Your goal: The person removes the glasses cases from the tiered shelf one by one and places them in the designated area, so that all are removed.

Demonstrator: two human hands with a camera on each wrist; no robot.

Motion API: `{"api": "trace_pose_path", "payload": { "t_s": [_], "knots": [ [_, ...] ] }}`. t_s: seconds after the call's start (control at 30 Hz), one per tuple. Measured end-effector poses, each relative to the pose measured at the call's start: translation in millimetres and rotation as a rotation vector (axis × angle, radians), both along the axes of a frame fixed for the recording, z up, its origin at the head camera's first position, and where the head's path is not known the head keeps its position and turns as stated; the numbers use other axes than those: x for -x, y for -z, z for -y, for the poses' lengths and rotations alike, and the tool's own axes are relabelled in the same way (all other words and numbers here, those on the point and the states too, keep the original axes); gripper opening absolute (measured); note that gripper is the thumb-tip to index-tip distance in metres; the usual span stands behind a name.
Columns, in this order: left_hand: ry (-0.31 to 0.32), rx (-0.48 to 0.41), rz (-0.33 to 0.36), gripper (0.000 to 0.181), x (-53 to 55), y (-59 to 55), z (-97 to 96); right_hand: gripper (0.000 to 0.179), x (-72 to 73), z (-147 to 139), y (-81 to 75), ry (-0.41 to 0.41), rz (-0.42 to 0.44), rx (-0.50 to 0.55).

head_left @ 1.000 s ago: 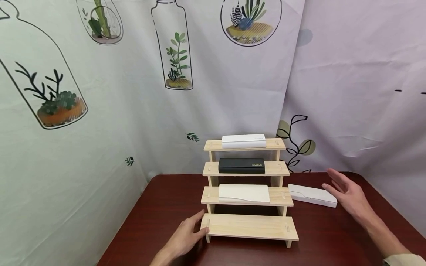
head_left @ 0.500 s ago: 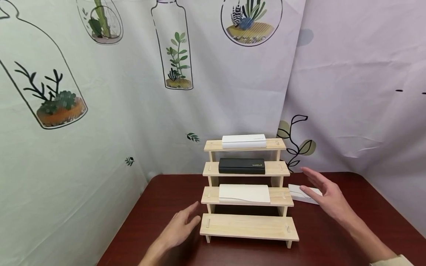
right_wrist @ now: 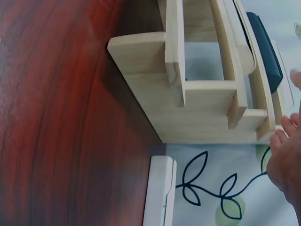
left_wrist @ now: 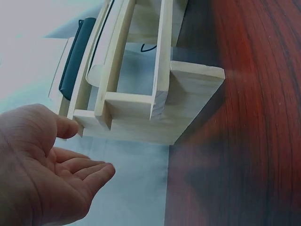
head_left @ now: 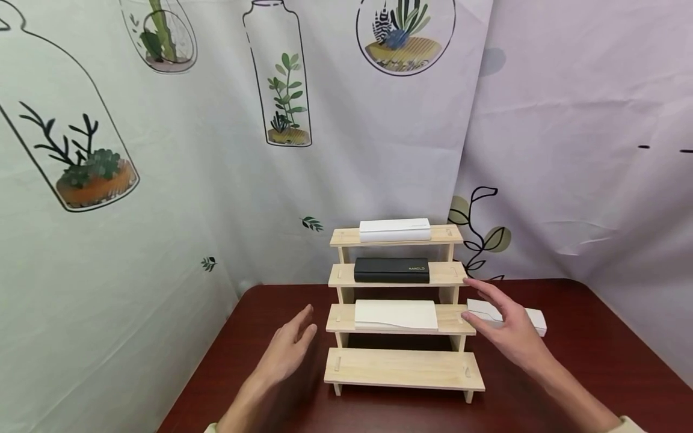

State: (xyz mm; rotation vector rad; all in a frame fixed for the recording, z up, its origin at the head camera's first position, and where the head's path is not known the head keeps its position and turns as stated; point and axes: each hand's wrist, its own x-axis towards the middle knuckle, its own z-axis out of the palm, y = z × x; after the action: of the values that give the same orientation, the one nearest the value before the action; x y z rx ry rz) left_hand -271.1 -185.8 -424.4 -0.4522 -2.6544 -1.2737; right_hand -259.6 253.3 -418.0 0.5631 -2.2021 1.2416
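Observation:
A pale wooden stepped stand occupies the middle of the table. Its upper steps carry a white slim case on top, a black slim case with small lettering below it, and a cream flap case on the third step. The bottom step is bare. My left hand hovers left of the stand, fingers extended, holding nothing. My right hand is by the stand's right end, thumb and fingers spread; whether its fingertips touch the wood I cannot tell. Partly behind it lies another white case on the table.
The dark red wooden table extends around the stand on both sides. A pale cloth backdrop with printed plants and jars hangs behind and to the sides.
My left hand has let go of the stand's lower left corner and moved up and away to the left. The right hand has travelled leftward, from beside the white case to the stand.

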Motion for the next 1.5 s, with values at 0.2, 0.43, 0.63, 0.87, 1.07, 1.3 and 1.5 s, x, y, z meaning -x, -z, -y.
{"api": "trace_pose_path", "payload": {
  "t_s": [0.2, 0.43, 0.63, 0.87, 1.07, 1.3, 1.5],
  "knots": [
    [-0.037, -0.018, -0.018, 0.058, 5.5, 0.4, -9.3, 0.066, -2.8, 10.0, 2.3, 0.018, -0.069, -0.048],
    [-0.048, 0.015, -0.027, 0.057, 10.4, 3.8, -19.4, 0.061, -2.8, 22.6, 6.0, -0.069, 0.004, -0.019],
    [-0.057, 0.035, -0.046, 0.054, 12.4, 8.4, -26.1, 0.063, 0.7, 29.9, 10.2, -0.143, 0.095, 0.014],
    [-0.055, 0.017, -0.055, 0.054, 14.9, 12.0, -30.9, 0.072, 5.8, 36.7, 11.6, -0.147, 0.201, 0.030],
    [-0.056, 0.011, -0.061, 0.054, 16.7, 14.5, -33.1, 0.075, 8.5, 40.5, 9.0, -0.165, 0.254, 0.038],
    [-0.051, 0.012, -0.068, 0.053, 18.2, 17.0, -36.8, 0.076, 12.7, 42.9, 8.0, -0.220, 0.279, 0.055],
    [-0.031, 0.010, -0.059, 0.053, 18.0, 16.2, -38.6, 0.076, 15.7, 45.0, 6.6, -0.244, 0.295, 0.057]
  ]
}}
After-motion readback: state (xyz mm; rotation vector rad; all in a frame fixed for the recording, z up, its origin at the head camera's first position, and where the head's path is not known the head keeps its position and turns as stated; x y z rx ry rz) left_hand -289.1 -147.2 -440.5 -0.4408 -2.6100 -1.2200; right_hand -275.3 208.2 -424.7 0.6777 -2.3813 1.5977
